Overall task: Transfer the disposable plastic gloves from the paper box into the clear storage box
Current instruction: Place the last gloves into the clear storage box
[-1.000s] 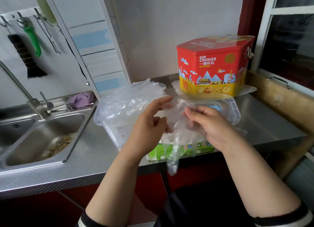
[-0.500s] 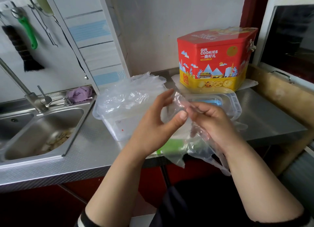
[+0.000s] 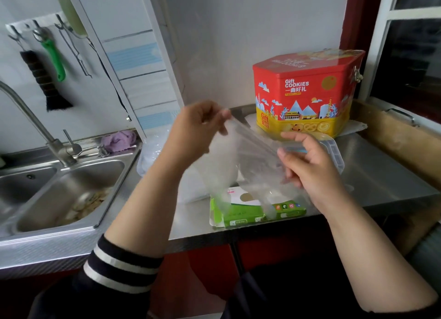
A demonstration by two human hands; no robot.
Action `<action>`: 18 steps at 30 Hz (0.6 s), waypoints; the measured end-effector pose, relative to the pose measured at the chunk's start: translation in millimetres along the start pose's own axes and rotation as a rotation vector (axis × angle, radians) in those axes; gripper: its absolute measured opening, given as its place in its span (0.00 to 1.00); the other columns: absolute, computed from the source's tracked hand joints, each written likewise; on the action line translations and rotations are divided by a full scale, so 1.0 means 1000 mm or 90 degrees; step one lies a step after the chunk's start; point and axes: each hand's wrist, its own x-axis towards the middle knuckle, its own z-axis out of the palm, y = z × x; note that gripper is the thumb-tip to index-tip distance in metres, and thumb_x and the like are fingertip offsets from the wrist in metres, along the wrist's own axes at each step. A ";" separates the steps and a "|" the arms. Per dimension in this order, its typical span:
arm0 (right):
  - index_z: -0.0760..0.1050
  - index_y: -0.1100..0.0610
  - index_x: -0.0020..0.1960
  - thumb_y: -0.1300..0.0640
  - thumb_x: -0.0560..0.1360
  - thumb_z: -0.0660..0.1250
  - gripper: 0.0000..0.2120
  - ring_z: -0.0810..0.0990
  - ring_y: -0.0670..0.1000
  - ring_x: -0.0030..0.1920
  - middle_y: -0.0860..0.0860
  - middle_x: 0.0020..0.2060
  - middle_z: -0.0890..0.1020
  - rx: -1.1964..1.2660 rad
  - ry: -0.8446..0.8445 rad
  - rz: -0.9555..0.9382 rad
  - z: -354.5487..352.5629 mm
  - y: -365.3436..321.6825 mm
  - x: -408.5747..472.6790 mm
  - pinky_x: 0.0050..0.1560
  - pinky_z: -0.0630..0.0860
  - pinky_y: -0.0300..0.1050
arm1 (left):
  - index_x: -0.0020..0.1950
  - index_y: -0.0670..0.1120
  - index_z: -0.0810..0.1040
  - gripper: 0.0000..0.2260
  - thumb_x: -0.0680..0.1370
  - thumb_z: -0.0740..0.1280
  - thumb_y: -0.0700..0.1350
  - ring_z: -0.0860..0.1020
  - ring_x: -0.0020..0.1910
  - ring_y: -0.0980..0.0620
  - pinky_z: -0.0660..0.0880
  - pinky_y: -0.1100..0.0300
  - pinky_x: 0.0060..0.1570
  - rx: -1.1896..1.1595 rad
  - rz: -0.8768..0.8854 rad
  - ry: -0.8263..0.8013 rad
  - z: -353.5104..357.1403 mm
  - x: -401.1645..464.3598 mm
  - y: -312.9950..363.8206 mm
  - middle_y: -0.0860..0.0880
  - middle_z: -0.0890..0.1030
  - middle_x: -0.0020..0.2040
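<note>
Since half a second ago your hands have spread apart: left hand (image 3: 198,128) and right hand (image 3: 307,166) pinch a flimsy, slippery glove (image 3: 241,156) taut; keep gripping its edges.

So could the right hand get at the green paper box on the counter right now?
Probably not yet: the right hand is pinching a plastic glove stretched to the left hand, and it hangs over the paper box.
</note>
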 end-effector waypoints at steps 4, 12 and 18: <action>0.71 0.46 0.57 0.62 0.78 0.65 0.13 0.69 0.45 0.25 0.49 0.27 0.76 0.026 0.019 0.020 -0.002 0.012 0.008 0.32 0.77 0.42 | 0.39 0.50 0.76 0.11 0.81 0.63 0.46 0.65 0.16 0.59 0.60 0.69 0.19 -0.024 -0.108 0.157 -0.034 0.049 -0.028 0.51 0.80 0.36; 0.76 0.54 0.54 0.61 0.78 0.65 0.06 0.74 0.44 0.28 0.49 0.27 0.78 -0.067 0.080 0.056 -0.007 0.042 0.006 0.35 0.77 0.41 | 0.40 0.47 0.75 0.11 0.81 0.60 0.45 0.72 0.16 0.61 0.64 0.66 0.22 0.005 -0.297 0.258 -0.064 0.081 -0.099 0.51 0.78 0.35; 0.77 0.47 0.51 0.55 0.76 0.68 0.06 0.80 0.48 0.45 0.45 0.41 0.82 -0.325 0.097 -0.003 -0.007 0.047 0.004 0.46 0.76 0.45 | 0.54 0.45 0.70 0.09 0.79 0.58 0.49 0.81 0.48 0.41 0.74 0.52 0.48 0.220 -0.337 0.260 -0.056 0.065 -0.116 0.45 0.81 0.51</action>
